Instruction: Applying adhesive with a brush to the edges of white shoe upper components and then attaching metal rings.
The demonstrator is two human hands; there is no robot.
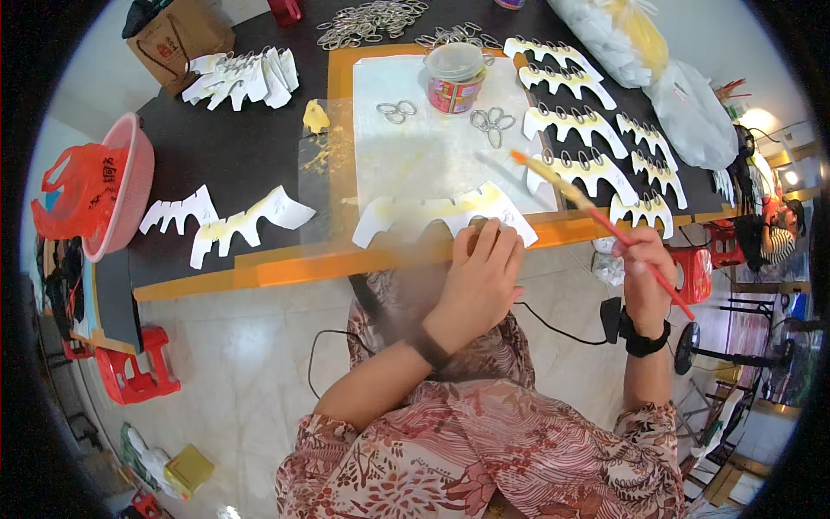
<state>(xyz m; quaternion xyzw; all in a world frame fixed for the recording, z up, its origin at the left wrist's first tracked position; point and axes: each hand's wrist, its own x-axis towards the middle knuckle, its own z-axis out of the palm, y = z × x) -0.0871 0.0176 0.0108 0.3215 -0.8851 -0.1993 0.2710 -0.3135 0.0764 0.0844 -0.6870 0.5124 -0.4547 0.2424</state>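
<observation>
A white scalloped paper cutout [389, 214], with yellow smears along its upper edge, lies at the table's front edge. My left hand [484, 268] rests on its right half, fingers laid down on the paper and gripping nothing. In my right hand [647, 272] is a red-handled brush [596, 212], pinched by the handle, its yellow-orange tip raised above the white sheet [398, 164] and pointing to the far left. Just beyond the tip stands a small tub [454, 82] with a printed label. Loose metal rings [494, 121] lie on the sheet near it.
Two more cutouts [251, 223] lie at left. Others with rings attached, such as one cutout [579, 130], line the right side. Ring piles [372, 22] and stacked cutouts [246, 80] sit at the back. A pink basket [134, 177] stands at the left edge; plastic bags [692, 112] sit at right.
</observation>
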